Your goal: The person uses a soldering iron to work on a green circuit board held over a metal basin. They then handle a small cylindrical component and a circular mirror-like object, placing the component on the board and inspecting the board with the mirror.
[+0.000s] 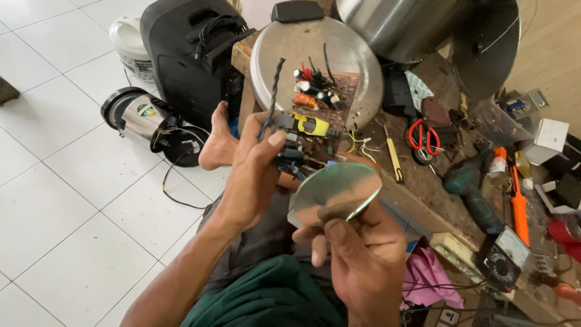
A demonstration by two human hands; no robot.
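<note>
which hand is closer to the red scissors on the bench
Right. The right hand holds a shiny disc just below and left of the red scissors; the left hand, gripping the circuit board, is farther left.

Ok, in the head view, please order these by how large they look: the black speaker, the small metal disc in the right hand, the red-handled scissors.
1. black speaker
2. metal disc, though it is nearer the camera, which enlarges it
3. red-handled scissors

A cluttered wooden workbench (423, 188) carries red-handled scissors (423, 136), a teal drill (469, 188), an orange screwdriver (519, 209) and a multimeter (503, 257).
</note>
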